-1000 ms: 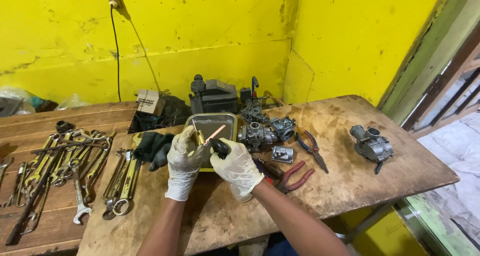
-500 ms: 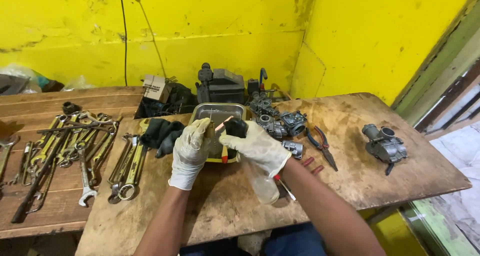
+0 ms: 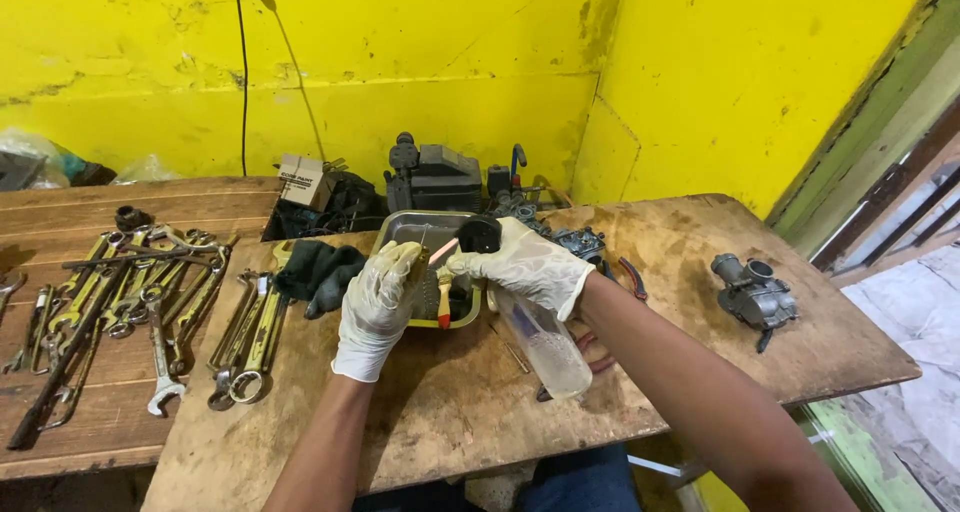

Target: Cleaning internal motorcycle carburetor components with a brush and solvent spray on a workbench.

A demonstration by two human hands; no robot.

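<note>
A worn wooden surface [image 3: 700,272] carries a metal tray [image 3: 400,234] near its back edge and a row of wrenches [image 3: 245,337] toward its left edge. Over the tray, the right hand [image 3: 520,264] has its fingers closed around a clear spray bottle [image 3: 545,342], black nozzle aimed left. The left hand [image 3: 378,300] pinches a small brass part [image 3: 420,268] just beside the nozzle.

wrenches [image 3: 150,302] left of tray [image 3: 412,226], carburetor [image 3: 752,292] far right

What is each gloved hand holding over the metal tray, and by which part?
The right hand grips a clear spray bottle by its black trigger head. The left hand pinches a small brass part at its fingertips.
</note>
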